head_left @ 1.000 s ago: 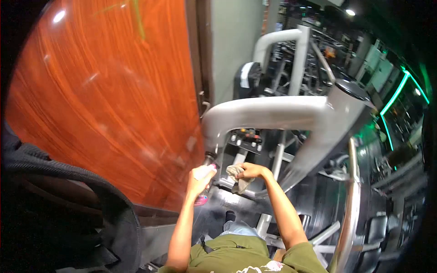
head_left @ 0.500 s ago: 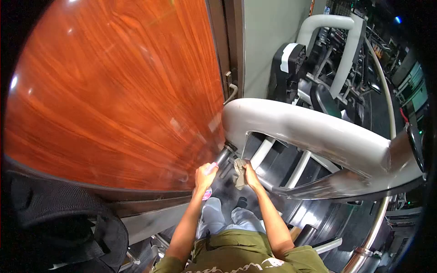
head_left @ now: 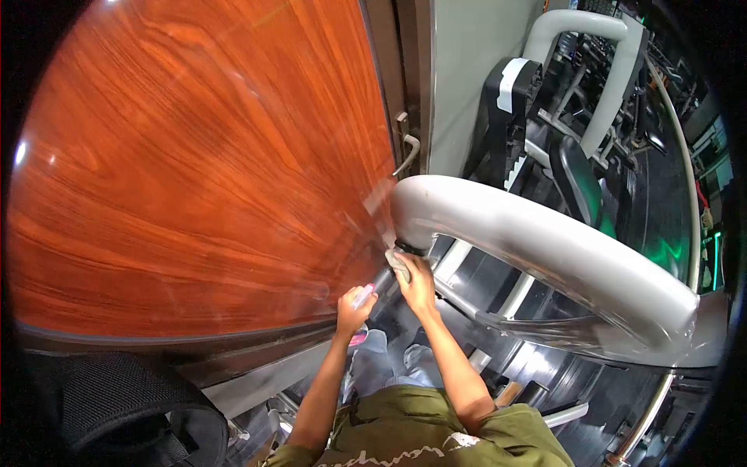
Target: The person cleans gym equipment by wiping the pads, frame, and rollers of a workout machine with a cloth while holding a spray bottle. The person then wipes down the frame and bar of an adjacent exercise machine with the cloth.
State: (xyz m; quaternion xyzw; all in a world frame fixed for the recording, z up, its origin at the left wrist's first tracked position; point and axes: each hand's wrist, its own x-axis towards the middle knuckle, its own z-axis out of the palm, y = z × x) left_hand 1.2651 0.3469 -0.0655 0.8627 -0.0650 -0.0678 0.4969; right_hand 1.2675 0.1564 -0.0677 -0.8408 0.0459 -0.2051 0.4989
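Note:
My left hand (head_left: 352,315) is closed around what looks like a spray bottle (head_left: 363,296); its pink-and-white top shows above the fist and a pink part below it. My right hand (head_left: 419,286) grips a beige cloth (head_left: 398,266). The cloth lies against the dark bar (head_left: 380,279) at the point where it meets the thick pale grey frame (head_left: 537,237) of a gym machine. My left fist is just below and left of that bar. Most of the bottle's body is hidden by my fingers.
A glossy wood-grain panel (head_left: 210,179) fills the left side, with a door handle (head_left: 408,154) past its edge. A black mesh item (head_left: 128,397) is at lower left. More gym machines, including a black pad (head_left: 574,179), stand at upper right. Dark flooring lies below.
My right hand has moved up and left, bringing the cloth from hanging beside the bar to pressing against its upper end. My left hand still holds the bottle. The view has shifted slightly.

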